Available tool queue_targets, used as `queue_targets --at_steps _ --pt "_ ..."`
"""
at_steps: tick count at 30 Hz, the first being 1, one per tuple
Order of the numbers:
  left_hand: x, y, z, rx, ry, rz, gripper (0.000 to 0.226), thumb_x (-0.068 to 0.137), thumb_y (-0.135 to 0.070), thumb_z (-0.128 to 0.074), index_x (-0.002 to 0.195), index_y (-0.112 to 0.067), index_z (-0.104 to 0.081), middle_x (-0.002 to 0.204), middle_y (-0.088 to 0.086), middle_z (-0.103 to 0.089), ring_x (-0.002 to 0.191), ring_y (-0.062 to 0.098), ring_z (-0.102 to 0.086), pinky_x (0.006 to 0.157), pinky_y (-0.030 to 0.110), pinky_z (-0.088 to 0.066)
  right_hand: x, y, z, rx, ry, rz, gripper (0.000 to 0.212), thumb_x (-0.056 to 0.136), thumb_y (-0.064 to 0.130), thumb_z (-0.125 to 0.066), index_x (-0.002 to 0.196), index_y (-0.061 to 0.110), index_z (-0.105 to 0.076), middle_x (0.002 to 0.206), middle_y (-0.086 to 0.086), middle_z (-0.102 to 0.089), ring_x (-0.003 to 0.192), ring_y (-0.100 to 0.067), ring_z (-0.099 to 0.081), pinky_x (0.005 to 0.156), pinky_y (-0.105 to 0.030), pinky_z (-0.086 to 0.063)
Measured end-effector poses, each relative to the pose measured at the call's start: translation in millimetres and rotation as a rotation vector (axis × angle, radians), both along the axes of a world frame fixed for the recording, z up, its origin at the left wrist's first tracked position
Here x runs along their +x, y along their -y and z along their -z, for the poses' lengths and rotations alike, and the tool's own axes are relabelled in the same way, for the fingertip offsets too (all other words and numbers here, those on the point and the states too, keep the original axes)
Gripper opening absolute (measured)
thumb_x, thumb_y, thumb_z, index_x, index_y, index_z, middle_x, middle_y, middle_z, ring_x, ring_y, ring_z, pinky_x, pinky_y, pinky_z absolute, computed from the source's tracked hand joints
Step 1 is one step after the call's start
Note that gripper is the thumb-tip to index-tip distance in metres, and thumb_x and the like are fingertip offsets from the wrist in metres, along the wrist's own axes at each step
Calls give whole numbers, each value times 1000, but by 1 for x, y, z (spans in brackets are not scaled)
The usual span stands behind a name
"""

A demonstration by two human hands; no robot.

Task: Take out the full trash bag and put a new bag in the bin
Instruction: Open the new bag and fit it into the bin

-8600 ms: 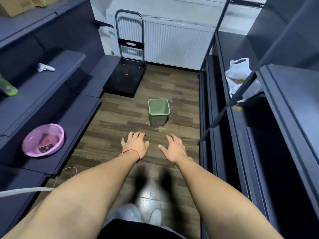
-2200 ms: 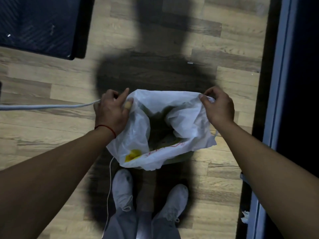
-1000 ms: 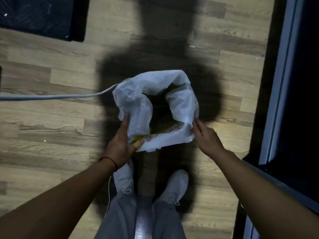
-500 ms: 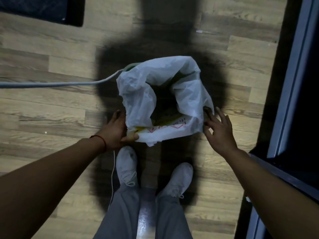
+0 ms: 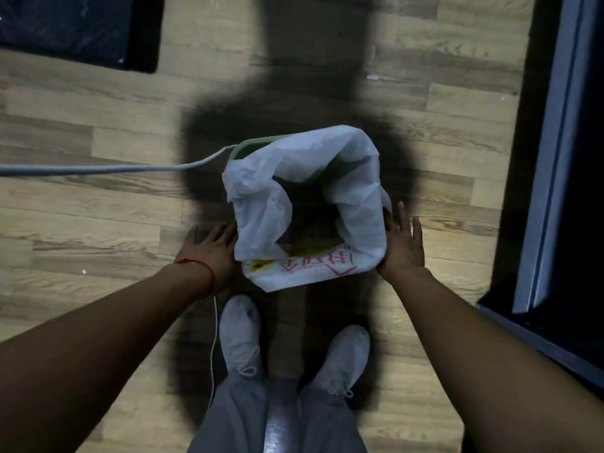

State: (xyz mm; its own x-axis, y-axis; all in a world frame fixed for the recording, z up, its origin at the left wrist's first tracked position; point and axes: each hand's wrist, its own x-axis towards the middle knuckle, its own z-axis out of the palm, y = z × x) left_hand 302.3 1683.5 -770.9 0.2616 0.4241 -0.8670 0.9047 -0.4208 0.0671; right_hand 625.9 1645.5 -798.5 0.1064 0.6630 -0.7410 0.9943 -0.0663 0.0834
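Light: dim from where I watch, source behind and above | Shadow: the person's dark shape lies across the floor around the bag | Glare: pale streak between the trouser legs | Focus: soft overall | Edges: wide-angle bowing at the shelf frame

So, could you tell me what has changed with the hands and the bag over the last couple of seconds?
Both hands let go of the top edge of the white bag and dropped down. Now the left hand and right hand lie open against its sides. The bag is still draped over the green bin, feet unmoved.
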Motion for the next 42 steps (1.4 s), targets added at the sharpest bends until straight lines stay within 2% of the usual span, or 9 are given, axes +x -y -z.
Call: queue_targets --at_steps 4,7,10,15,19,27,32,36,42 --pt "3 -16 -30 101 226 -204 56 91 -26 -54 144 -16 -35 144 15 -43 126 36 -48 96 41 -43 -2 -6 -17 161 -309 338 58 92 38 -56 144 18 -41 155 -12 -36 148 -32 -18 116 -48 -24" --pt "1 -26 -55 244 526 -568 44 90 -10 -52 134 -14 -50 119 18 -63 108 35 -60 83 27 -39 4 -18 -40 272 -476 557 33 91 14 -58 123 11 -65 138 -15 -56 141 -32 -36 109 -42 -37" --pt "5 -32 -63 318 707 -761 50 92 -20 -41 142 -17 -43 135 13 -56 119 25 -53 92 23 -37 10 -40 -62 440 -453 684 29 90 7 -51 105 17 -74 113 -7 -72 114 -29 -60 94 -35 -46" --pt "30 -57 -57 329 662 -1170 56 100 -42 -38 151 -38 -14 150 12 -40 132 28 -44 104 38 -39 -3 -98 -75 668 -507 503 22 88 6 -53 94 13 -73 126 -7 -62 120 -28 -51 100 -34 -39" --pt "36 -81 -45 207 680 -1375 62 87 -69 -32 145 -46 -26 149 13 -41 133 30 -44 111 49 -37 -26 -142 -78 497 -707 586 29 97 27 -50 124 21 -58 129 -5 -61 117 -22 -57 96 -31 -44" --pt "28 -95 -22 -270 380 -1724 68 87 -73 -29 104 -18 -66 96 11 -66 87 32 -62 75 40 -52 -25 -151 -50 156 -724 777 67 92 66 -31 134 20 -54 135 -9 -58 122 -26 -54 107 -47 -42" --pt "31 -87 -18 -86 419 -1874 45 95 -53 -42 91 -14 -63 89 7 -66 79 24 -62 59 30 -53 -22 -130 -40 433 -633 738 47 99 50 -40 133 19 -50 137 -7 -54 127 -22 -49 104 -29 -37" --pt "27 -51 -33 571 533 -1377 31 98 -35 -45 104 -10 -64 105 13 -67 95 27 -60 75 28 -42 -41 -108 -64 889 -560 305 38 96 26 -49 129 6 -52 135 -16 -50 126 -29 -44 107 -34 -35" --pt "56 -34 -50 707 741 -489 52 92 -40 -49 140 -20 -44 153 8 -35 143 29 -26 114 49 -29 -95 -64 -63 458 -613 95 38 98 36 -40 132 22 -49 138 -6 -48 129 -21 -43 106 -45 -40"
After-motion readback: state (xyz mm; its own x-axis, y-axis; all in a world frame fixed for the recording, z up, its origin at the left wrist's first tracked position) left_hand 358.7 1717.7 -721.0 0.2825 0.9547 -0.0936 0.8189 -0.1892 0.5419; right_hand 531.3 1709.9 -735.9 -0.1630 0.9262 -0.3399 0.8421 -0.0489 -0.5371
